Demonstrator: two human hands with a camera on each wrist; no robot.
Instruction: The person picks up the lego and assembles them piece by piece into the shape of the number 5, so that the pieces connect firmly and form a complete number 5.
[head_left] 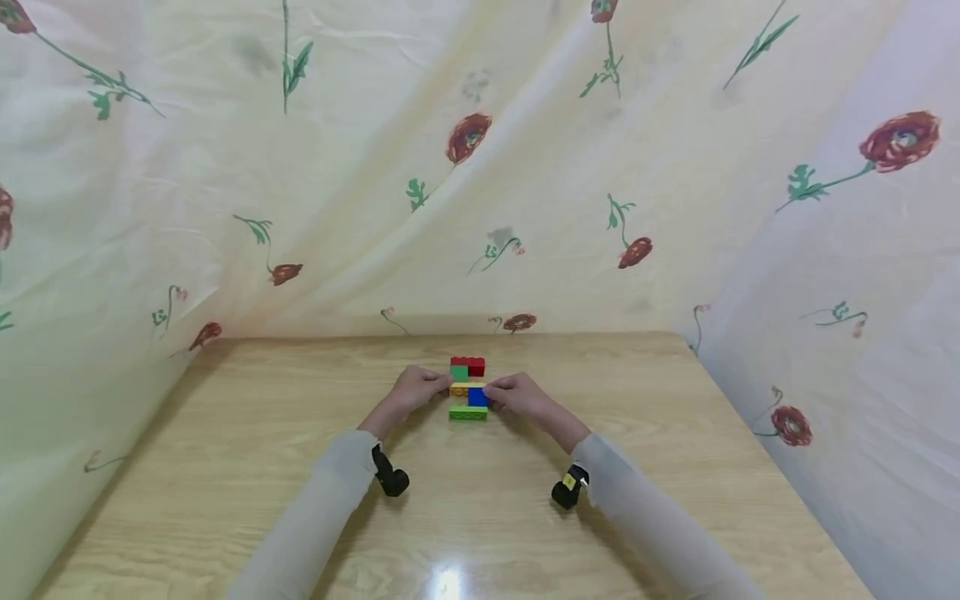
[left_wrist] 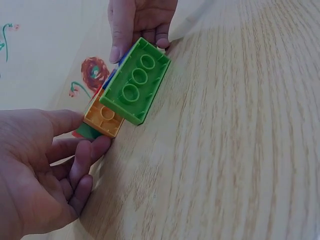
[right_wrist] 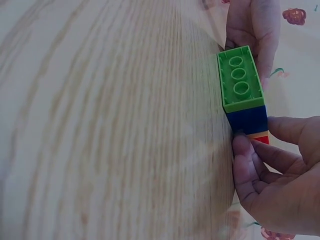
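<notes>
Several joined toy building bricks stand between my two hands: red (head_left: 476, 363), dark green (head_left: 459, 373), orange (head_left: 457, 390), blue (head_left: 477, 397) and light green (head_left: 468, 413). The light green brick (left_wrist: 135, 82) turns its hollow underside, with a row of round tubes, toward the wrist cameras. From the left side, my left hand (head_left: 412, 390) pinches the stack near the orange brick (left_wrist: 104, 114) and dark green brick. On the right, my right hand (head_left: 525, 396) pinches the stack around the blue brick (right_wrist: 248, 120). Most of the red brick hides behind the others in the wrist views.
The stack is near the far part of a light wooden table (head_left: 450, 517). A pale flowered cloth (head_left: 360, 208) hangs behind the table and along both sides. Black wrist cameras (head_left: 392, 479) are strapped below both hands.
</notes>
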